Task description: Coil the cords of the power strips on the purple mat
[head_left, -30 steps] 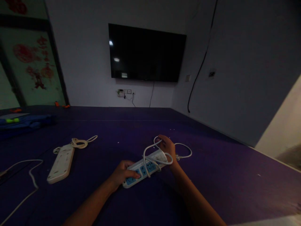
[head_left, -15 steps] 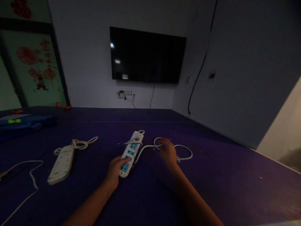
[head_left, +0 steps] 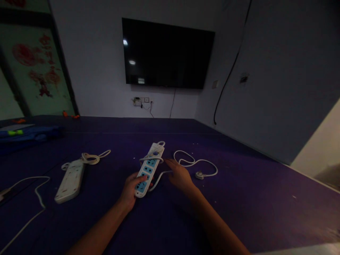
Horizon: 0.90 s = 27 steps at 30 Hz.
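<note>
A white power strip with blue sockets [head_left: 149, 167] lies on the dark purple surface [head_left: 239, 198], pointing away from me. My left hand [head_left: 132, 189] grips its near end, thumb on top. Its white cord [head_left: 191, 163] loops across the strip and trails off to the right, ending in a plug [head_left: 198, 174]. My right hand [head_left: 178, 174] hovers just right of the strip, fingers stretched toward the cord where it leaves the strip, holding nothing that I can see.
A second white power strip [head_left: 70, 180] with a coiled cord [head_left: 90, 158] lies to the left. Another loose white cable [head_left: 32, 191] runs at the far left. A blue object [head_left: 29, 134] sits at the back left. A black screen [head_left: 166, 53] hangs on the wall.
The strip was turned from lying crosswise to pointing away from me. My right hand let go of the cord loop and moved left toward the strip; the cord now lies on the surface.
</note>
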Tool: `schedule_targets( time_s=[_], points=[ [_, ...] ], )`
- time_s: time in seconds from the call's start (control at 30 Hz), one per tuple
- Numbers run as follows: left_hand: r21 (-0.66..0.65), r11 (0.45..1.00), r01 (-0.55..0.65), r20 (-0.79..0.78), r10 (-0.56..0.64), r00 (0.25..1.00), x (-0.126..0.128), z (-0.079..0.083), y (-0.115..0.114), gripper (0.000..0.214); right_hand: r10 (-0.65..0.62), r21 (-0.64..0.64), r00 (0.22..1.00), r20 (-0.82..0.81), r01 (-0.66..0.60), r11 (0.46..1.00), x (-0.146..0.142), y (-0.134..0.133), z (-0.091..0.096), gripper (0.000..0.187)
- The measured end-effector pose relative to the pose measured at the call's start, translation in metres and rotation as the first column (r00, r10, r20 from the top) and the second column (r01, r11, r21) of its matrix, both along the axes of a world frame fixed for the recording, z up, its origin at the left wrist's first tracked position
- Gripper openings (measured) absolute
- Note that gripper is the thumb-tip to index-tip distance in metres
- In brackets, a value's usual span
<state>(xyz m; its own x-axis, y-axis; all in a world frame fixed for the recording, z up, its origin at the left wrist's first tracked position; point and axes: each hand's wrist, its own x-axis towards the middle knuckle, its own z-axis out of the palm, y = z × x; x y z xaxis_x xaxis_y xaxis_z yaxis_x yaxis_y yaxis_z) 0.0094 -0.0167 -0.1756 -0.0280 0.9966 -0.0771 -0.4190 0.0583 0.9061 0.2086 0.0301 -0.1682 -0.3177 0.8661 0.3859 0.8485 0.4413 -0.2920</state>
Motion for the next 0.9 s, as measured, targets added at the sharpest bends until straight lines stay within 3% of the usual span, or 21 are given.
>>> schedule_targets(
  time_s=[0.1,0.23,0.33,0.5,0.6,0.7,0.8,0.9],
  points=[
    [-0.007,1.000,-0.024,0.000,0.024,1.000,-0.003,-0.001,0.006,0.033,0.167,-0.006,0.986,0.004,-0.167,0.986,-0.010,-0.009,0.003,0.066],
    [-0.030,0.999,-0.027,0.015,0.028,0.999,-0.007,-0.003,0.015,0.032,0.381,-0.064,0.925,0.015,-0.379,0.923,-0.022,-0.018,0.000,0.039],
    [-0.038,0.999,-0.003,0.039,0.004,0.999,-0.008,-0.003,0.019,0.034,0.410,-0.115,0.911,0.049,-0.403,0.908,-0.029,-0.020,-0.003,0.034],
    [-0.026,0.998,0.060,0.070,-0.058,0.996,-0.014,-0.001,0.022,0.037,0.309,-0.115,0.948,0.079,-0.300,0.947,-0.030,-0.014,-0.008,0.028],
    [-0.020,0.986,0.167,0.070,-0.165,0.984,-0.019,0.000,0.022,0.037,0.121,-0.075,0.991,0.050,-0.117,0.990,-0.023,-0.005,-0.012,0.018],
    [-0.015,0.955,0.295,0.030,-0.295,0.955,-0.024,0.001,0.020,0.037,-0.083,-0.049,0.996,0.010,0.084,0.995,-0.013,0.004,-0.017,0.017],
    [0.002,0.901,0.434,-0.049,-0.434,0.900,-0.025,0.002,0.017,0.037,-0.213,-0.026,0.969,-0.125,0.212,0.977,-0.001,0.011,-0.018,0.020],
    [0.002,0.867,0.498,-0.134,-0.493,0.860,-0.026,0.001,0.015,0.033,-0.229,0.053,0.916,-0.330,0.260,0.964,0.010,0.015,-0.017,0.020]
  ],
)
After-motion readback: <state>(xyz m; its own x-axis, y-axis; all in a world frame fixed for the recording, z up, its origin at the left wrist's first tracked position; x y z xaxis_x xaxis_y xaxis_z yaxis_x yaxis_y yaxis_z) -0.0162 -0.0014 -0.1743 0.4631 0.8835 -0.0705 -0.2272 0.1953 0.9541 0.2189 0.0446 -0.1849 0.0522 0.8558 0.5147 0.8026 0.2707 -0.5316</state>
